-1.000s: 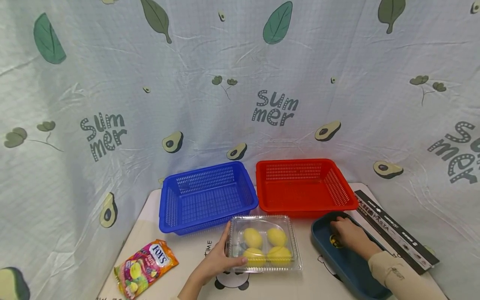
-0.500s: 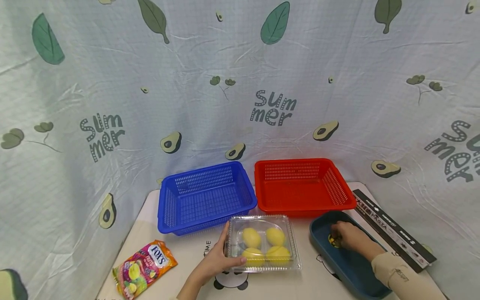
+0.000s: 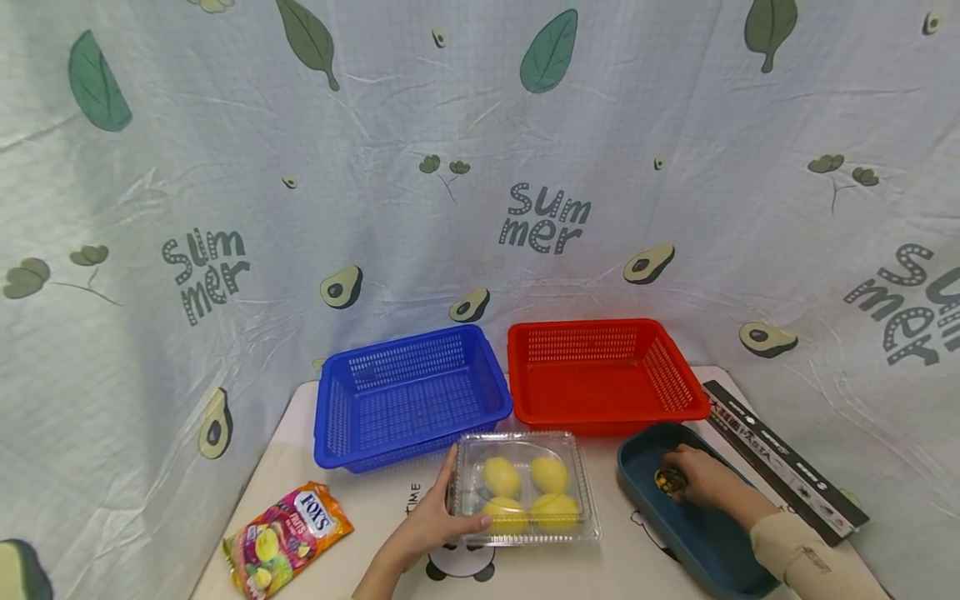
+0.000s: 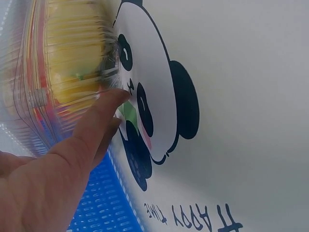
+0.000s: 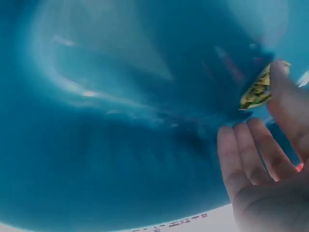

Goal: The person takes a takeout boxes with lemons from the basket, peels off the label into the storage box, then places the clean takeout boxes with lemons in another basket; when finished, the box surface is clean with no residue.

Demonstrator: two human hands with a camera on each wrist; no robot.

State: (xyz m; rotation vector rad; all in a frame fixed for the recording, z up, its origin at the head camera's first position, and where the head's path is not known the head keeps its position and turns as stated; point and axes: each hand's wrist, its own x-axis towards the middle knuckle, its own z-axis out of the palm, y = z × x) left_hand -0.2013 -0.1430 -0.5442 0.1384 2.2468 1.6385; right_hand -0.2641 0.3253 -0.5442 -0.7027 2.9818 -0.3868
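Observation:
A clear plastic clamshell box point(image 3: 525, 533) with several yellow lemon-like fruits point(image 3: 550, 474) sits at the table's middle. My left hand point(image 3: 438, 521) grips its left side, thumb along the front edge and fingers up the side. In the left wrist view, a digit of that hand point(image 4: 72, 154) lies along the box's ribbed wall. Inside the dark blue tray point(image 3: 712, 546), my right hand point(image 3: 701, 477) pinches a small gold-and-black wrapped packet point(image 3: 670, 479). In the right wrist view the packet point(image 5: 258, 92) shows beside the thumb, with the other fingers held out. The packet's kind cannot be made out.
Behind the box stand a blue basket point(image 3: 420, 442) and a red basket point(image 3: 607, 421). A Fox's candy bag point(image 3: 288, 537) lies at the left. Right of the tray lies a long black-and-white pasta box point(image 3: 783, 462). A printed curtain point(image 3: 420, 250) encloses the table.
The right hand has shifted slightly within the tray, and more of the gold-and-black packet shows now. My left hand and the plastic box have kept their place.

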